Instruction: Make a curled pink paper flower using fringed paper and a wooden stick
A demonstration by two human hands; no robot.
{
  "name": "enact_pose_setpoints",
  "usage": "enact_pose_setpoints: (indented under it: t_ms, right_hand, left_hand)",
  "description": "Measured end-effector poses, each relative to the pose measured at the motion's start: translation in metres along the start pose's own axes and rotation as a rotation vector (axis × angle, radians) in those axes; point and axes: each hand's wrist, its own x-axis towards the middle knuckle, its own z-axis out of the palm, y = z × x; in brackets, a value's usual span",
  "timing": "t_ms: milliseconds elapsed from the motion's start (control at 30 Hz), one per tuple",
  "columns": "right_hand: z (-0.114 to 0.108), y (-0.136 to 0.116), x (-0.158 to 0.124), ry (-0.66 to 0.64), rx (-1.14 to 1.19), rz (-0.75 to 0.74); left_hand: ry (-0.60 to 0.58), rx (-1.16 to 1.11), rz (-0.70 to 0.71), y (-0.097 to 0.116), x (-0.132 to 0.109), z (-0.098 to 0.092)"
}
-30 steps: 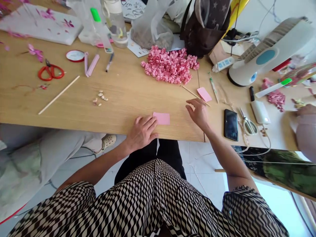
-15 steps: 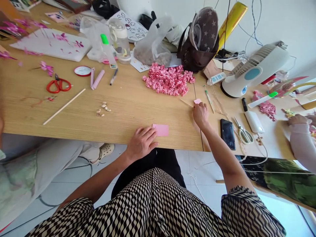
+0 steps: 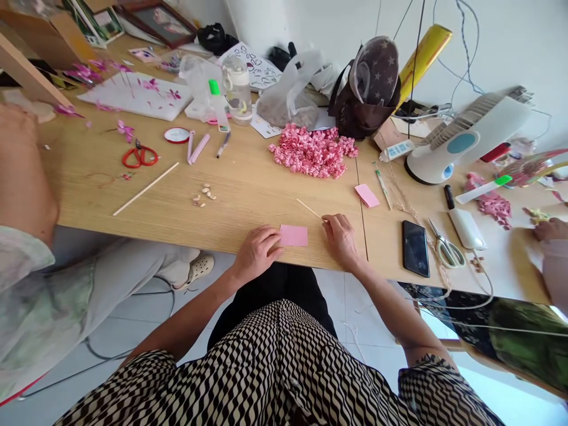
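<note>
A small pink paper rectangle lies flat at the table's front edge. My left hand rests beside it, fingers stretched out and fingertips at the paper's left edge, thumb apart. In my closed right hand is a thin wooden stick, pinched near one end and pointing up and left across the table. Farther right lies a second pink paper stack, which neither hand touches. A heap of pink flower-like curls sits beyond my hands.
Red-handled scissors, a pale rod and several small shells or seeds lie left. A phone, scissors and a white fan stand or lie right. Other people's arms reach in at both sides.
My right hand has moved left and nearer from the pink stack, carrying the thin stick towards the pink rectangle. The left hand stays at the rectangle. The view has shifted slightly.
</note>
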Motion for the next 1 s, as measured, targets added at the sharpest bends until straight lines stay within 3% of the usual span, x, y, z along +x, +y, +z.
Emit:
enact_pose_setpoints:
  t_ms: [200, 500, 1000]
  right_hand:
    - [0.006, -0.018, -0.018, 0.010, 0.058, -0.055]
    - [0.003, -0.032, -0.035, -0.013, 0.160, -0.081]
    - [-0.001, -0.044, -0.055, 0.006, 0.169, -0.010]
  left_hand:
    - [-0.014, -0.062, 0.013, -0.003, 0.003, -0.002]
    - [0.047, -0.047, 0.028, 0.009, 0.002, -0.002]
    - [0.098, -0.014, 0.055, 0.023, -0.026, -0.003]
